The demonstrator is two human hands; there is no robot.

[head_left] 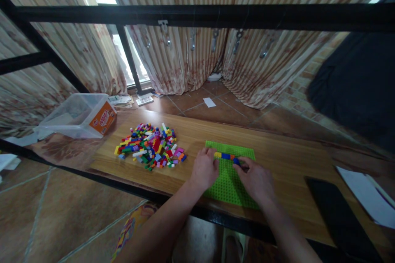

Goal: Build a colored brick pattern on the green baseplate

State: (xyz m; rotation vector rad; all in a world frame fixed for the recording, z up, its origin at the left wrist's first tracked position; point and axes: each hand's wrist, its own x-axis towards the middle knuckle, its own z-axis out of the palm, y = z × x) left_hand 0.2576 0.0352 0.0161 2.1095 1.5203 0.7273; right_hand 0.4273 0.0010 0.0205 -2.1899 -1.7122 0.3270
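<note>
A light green studded baseplate (226, 185) lies on the wooden table between my two hands. Across its far part runs a short row of toy bricks, with a yellow brick (218, 155), a blue brick (226, 156) and an orange brick (232, 157). My left hand (204, 169) is over the plate's left edge, its curled fingers closed at the row's yellow end; the fingertips are partly hidden. At the other end, my right hand (256, 178) pinches a dark blue brick (236, 161) between thumb and fingers, touching or very close to the row.
A heap of mixed toy bricks (154, 146) lies left on the table (286, 164). Beyond it stands a clear plastic box (74, 115) with an orange label. A black flat object (336, 213) and white paper (367, 193) lie right. A black metal bar (197, 16) crosses ahead.
</note>
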